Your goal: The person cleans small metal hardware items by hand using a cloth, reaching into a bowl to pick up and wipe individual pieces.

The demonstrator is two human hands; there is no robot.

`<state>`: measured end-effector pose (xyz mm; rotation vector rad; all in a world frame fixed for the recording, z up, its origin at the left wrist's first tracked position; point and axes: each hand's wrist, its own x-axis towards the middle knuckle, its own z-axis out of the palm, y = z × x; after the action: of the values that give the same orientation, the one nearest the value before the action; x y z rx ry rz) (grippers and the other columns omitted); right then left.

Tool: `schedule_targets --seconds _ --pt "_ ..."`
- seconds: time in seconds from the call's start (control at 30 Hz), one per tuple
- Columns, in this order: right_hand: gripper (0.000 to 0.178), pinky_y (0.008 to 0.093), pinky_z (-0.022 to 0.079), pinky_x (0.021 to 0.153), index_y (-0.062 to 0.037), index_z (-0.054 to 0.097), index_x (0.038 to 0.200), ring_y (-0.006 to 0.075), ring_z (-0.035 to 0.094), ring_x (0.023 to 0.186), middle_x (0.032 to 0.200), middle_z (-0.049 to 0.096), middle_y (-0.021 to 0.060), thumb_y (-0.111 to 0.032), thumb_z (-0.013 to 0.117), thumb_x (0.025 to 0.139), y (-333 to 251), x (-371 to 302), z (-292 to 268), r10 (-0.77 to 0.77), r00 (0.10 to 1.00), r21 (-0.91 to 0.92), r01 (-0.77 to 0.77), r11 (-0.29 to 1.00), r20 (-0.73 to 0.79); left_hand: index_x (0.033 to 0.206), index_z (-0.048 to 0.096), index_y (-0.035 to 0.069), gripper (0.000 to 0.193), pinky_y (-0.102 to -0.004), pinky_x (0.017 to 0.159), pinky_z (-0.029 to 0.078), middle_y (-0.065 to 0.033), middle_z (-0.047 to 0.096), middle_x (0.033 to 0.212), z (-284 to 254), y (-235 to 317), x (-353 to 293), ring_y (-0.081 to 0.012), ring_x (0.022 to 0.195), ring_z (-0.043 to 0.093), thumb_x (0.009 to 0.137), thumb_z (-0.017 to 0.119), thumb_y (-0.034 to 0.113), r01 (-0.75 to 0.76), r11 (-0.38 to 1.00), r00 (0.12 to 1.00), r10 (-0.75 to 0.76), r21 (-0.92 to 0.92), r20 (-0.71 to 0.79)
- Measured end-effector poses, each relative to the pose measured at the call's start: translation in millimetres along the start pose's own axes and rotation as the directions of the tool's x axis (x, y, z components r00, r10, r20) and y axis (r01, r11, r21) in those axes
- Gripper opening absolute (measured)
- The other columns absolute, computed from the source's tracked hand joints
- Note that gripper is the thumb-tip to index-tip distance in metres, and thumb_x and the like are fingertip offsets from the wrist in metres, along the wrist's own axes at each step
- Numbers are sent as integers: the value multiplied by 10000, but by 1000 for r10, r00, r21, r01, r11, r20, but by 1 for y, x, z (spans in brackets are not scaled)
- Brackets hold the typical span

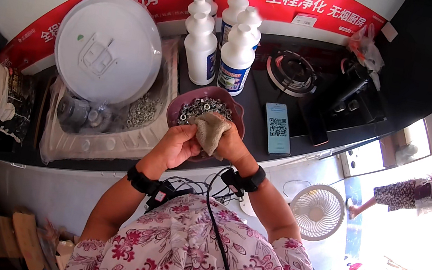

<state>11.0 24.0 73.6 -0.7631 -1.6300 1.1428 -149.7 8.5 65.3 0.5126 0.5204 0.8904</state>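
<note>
A beige-grey cloth (208,132) is bunched between my hands, over the near part of a maroon bowl (176,106). My left hand (176,145) pinches the cloth's left edge between thumb and fingers. From the other side my right hand (233,146) grips the same cloth, which covers part of its fingers. Whether anything lies inside the folds is hidden. Shiny metal nuts (197,107) fill the bowl, and more metal nuts (142,113) lie in the plastic-wrapped sink (75,146) to the left.
Several white bottles (200,51) stand behind the bowl. A large white round lid (109,47) leans over the sink. To the right are a phone (277,128) and a gas burner (292,72). A white fan (318,212) stands below the counter, and another person (407,195) is at far right.
</note>
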Motion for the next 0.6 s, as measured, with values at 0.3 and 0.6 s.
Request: schedule_targets --seconds 0.3,0.6 --pt "335 277 435 694 -47 523 992 152 549 793 863 563 61 -72 642 680 -6 0 -2 68 997 -20 -67 998 43 892 542 48 199 -261 553 440 -59 579 765 10 0 -3 -156 621 541 853 468 228 -14 1000 995 12 -17 -102" --pt "324 285 438 694 -28 508 996 169 552 786 883 573 74 -58 616 692 -1 0 0 1 1000 -114 -2 994 -5 910 545 58 218 -255 555 445 -46 582 804 0 -3 -1 -140 657 547 848 479 256 -37 999 999 38 12 -39"
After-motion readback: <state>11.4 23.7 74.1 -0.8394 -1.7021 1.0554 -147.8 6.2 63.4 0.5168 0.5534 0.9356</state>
